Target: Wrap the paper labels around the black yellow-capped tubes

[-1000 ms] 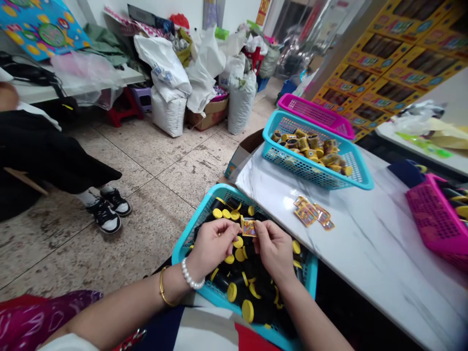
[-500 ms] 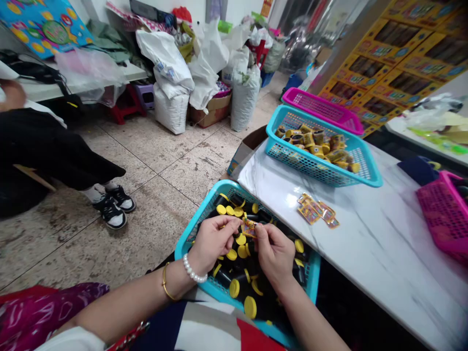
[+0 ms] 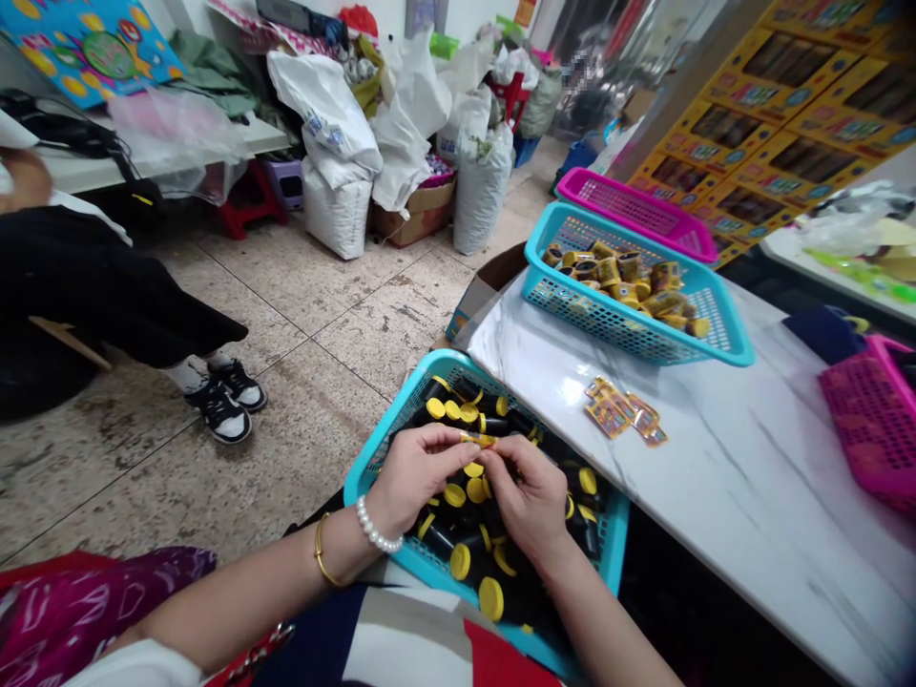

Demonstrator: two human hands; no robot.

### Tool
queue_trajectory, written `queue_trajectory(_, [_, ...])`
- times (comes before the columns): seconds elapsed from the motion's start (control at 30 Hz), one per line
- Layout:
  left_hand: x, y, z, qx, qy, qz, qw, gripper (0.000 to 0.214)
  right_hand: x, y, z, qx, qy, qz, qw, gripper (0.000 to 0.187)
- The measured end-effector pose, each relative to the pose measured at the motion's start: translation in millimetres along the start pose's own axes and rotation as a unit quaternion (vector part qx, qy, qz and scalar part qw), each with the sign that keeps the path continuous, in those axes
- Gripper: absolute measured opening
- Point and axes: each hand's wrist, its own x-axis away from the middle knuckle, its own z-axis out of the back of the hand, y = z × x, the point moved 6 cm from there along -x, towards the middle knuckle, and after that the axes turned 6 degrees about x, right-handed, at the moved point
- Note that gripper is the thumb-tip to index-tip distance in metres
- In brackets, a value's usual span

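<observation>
My left hand [image 3: 419, 474] and my right hand [image 3: 521, 496] meet above a turquoise plastic basket [image 3: 372, 468], pinching a small printed yellow label [image 3: 478, 440] between their fingertips. The label is bent, and part of it is hidden by my fingers. Below my hands the basket holds many black tubes with yellow caps [image 3: 458, 534], lying loose in different directions. A pearl bracelet [image 3: 376, 528] and a thin gold bangle [image 3: 320, 563] circle my left wrist.
A white marble-patterned table [image 3: 722, 506] runs along the right, with a small stack of printed labels [image 3: 624, 410] and a second turquoise basket [image 3: 716, 329] of wrapped tubes. Pink baskets stand beyond and at the right edge. A seated person's legs [image 3: 107, 286] are at the left; bags crowd the far wall.
The label has gone from lying flat and showing its print to bent and edge-on between my fingers. My hands have moved closer together. The camera has shifted slightly.
</observation>
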Motion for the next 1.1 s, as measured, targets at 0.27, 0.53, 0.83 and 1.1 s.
queue_trajectory(0.27, [-8,15,12.6,0.009,0.042,-0.057,0.997,0.024,-5,8,4,-0.022,-0.012,-0.020,0.999,0.009])
queue_trajectory(0.53, [-15,21,23.4,0.067,0.052,-0.014,0.996,0.029,-6,12,-16,0.126,-0.106,0.025,0.986,0.023])
queue_trajectory(0.83, [-20,18,19.5,0.176,-0.003,0.027,0.984,0.034,-4,21,-36,0.069,-0.251,-0.003,0.965,0.055])
queue_trajectory(1.1, [-24,16,13.8,0.170,0.008,0.036,0.985,0.032,-7,24,-21,-0.073,-0.181,-0.042,0.980,0.027])
